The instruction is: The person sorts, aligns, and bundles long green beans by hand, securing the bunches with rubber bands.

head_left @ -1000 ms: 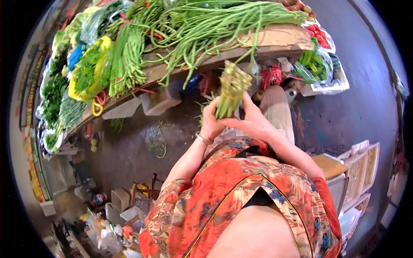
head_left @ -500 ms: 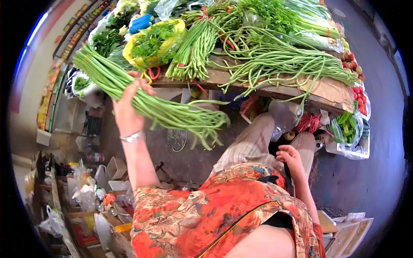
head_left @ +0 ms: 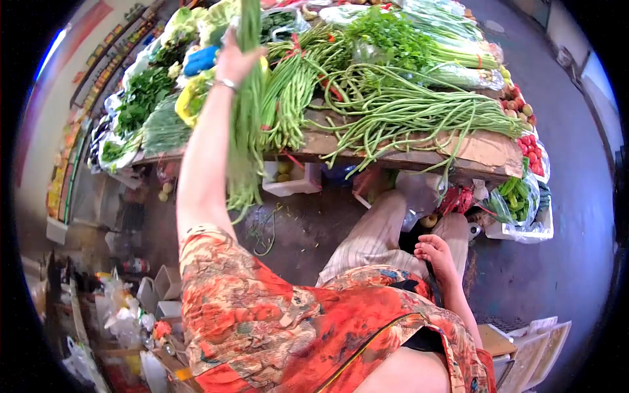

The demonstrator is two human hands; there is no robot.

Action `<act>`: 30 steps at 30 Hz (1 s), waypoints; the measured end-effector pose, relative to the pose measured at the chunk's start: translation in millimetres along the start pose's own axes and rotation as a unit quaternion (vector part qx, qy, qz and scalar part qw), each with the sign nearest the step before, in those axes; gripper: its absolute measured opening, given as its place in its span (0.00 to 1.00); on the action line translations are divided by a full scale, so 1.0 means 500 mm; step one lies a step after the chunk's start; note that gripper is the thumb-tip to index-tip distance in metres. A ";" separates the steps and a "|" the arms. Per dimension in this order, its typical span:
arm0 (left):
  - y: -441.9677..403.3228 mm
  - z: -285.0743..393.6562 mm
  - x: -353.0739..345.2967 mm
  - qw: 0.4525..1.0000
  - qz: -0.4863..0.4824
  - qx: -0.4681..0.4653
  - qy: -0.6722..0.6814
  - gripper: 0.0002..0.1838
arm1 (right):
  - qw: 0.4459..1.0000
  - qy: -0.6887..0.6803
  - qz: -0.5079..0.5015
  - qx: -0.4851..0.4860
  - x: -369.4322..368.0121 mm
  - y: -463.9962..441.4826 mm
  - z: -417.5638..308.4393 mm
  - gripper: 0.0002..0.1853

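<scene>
My left hand [head_left: 234, 64] is raised over the near left part of the vegetable stall, closed around a bundle of long green beans [head_left: 246, 141]. The bundle hangs upright and is smeared by motion; its lower ends reach below the stall edge, and it hides much of the yellow bag [head_left: 190, 101]. Beside it lies a bunch of long beans with a red tie [head_left: 291, 92]. A loose pile of long beans [head_left: 419, 108] spreads farther right. My right hand [head_left: 440, 259] rests by my lap, fingers loosely bent and apart, over a dark strap [head_left: 434, 283].
Leafy greens [head_left: 386, 42], a blue roll [head_left: 201, 60] and other vegetables crowd the stall. A brown board [head_left: 472, 154] forms its front edge. White boxes [head_left: 288, 183] stand beneath. Green peppers [head_left: 514, 200] sit at the right. Plastic bags [head_left: 121, 308] clutter the lower left.
My left hand has moved up and forward over the stall with the beans. The bundle has swung from nearly level to upright. My right hand has barely moved.
</scene>
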State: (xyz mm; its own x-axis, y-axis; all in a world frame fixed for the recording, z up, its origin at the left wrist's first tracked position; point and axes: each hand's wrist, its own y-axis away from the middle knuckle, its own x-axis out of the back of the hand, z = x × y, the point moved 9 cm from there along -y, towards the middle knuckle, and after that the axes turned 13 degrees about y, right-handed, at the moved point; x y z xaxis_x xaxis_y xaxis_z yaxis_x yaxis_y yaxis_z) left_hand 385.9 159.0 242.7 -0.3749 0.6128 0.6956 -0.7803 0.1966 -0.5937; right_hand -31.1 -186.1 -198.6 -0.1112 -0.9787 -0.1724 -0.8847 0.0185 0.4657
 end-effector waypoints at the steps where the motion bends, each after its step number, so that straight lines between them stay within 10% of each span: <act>1: 0.037 -0.055 -0.088 0.988 -0.073 0.064 -0.117 0.54 | 1.000 -0.006 0.013 0.002 0.003 0.007 -0.008 0.14; 4: 0.136 -0.138 -0.268 0.943 -0.111 0.010 -0.313 0.40 | 0.999 -0.002 0.050 -0.012 0.003 0.032 -0.024 0.14; 16: 0.127 -0.035 -0.246 0.960 -0.176 0.009 -0.216 0.42 | 0.992 0.049 0.077 0.091 0.054 0.031 -0.125 0.10; 21: 0.173 0.343 -0.318 0.954 -0.185 -0.223 -0.071 0.29 | 0.844 0.296 0.302 0.330 0.178 0.045 -0.431 0.08; 30: 0.180 0.609 -0.677 0.910 -0.326 -0.240 0.090 0.45 | 0.671 0.501 0.499 0.224 0.350 -0.134 -0.529 0.11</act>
State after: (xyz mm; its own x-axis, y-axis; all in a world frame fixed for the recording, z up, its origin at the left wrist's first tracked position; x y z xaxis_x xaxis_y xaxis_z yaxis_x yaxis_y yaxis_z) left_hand 290.3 -264.0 77.1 0.2112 0.3529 0.9115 -0.4830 0.8484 -0.2166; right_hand 128.3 -412.7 -30.2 -0.5877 -0.0754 0.8056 -0.6688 0.6056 -0.4312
